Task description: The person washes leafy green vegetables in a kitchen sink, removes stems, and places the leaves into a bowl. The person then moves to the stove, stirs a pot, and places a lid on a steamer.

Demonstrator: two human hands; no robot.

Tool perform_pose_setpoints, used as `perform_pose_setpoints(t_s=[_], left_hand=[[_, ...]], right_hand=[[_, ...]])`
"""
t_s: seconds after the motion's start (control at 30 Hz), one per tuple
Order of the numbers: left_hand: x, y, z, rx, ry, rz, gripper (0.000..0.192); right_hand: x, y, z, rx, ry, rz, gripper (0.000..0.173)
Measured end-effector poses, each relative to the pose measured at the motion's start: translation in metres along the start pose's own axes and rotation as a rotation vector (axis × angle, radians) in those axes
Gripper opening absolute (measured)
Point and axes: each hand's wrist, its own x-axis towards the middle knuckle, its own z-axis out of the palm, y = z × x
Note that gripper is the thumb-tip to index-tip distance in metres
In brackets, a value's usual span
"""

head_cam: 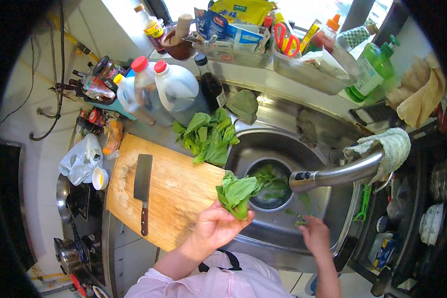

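My left hand (223, 223) holds a small bunch of leafy greens (239, 193) by its pale stem end, above the edge between the cutting board and the sink. Over the right part of the steel sink (335, 208) is my right hand (316, 232), blurred, its fingers beside green stem scraps (301, 219); whether it grips any of them is unclear. More greens (270, 177) lie in the round drain basin. A pile of whole greens (210, 138) rests at the board's far corner. On the wooden cutting board (178, 186) lies a cleaver (143, 186) with a brown handle.
A steel faucet (339, 175) with a cloth (389, 149) draped over it reaches across the sink. Large plastic jugs (178, 89) and a dark bottle (210, 82) stand behind the greens. Left of the board are a plastic bag (83, 158) and a small white cup (100, 178).
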Motion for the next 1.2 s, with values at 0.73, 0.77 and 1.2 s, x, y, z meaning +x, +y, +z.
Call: perform_pose_setpoints(t_s=[0.73, 0.77, 1.2], left_hand=[[0.000, -0.020, -0.035, 0.868, 0.304, 0.336, 0.019], [0.001, -0.017, -0.037, 0.865, 0.305, 0.318, 0.017], [0.012, -0.034, -0.054, 0.567, 0.443, 0.286, 0.011]], right_hand=[[0.068, -0.143, -0.009, 1.027, -0.087, -0.056, 0.025], [0.069, -0.142, -0.011, 0.989, -0.051, -0.072, 0.024], [0.066, -0.136, 0.029, 1.691, 0.059, 0.368, 0.013]])
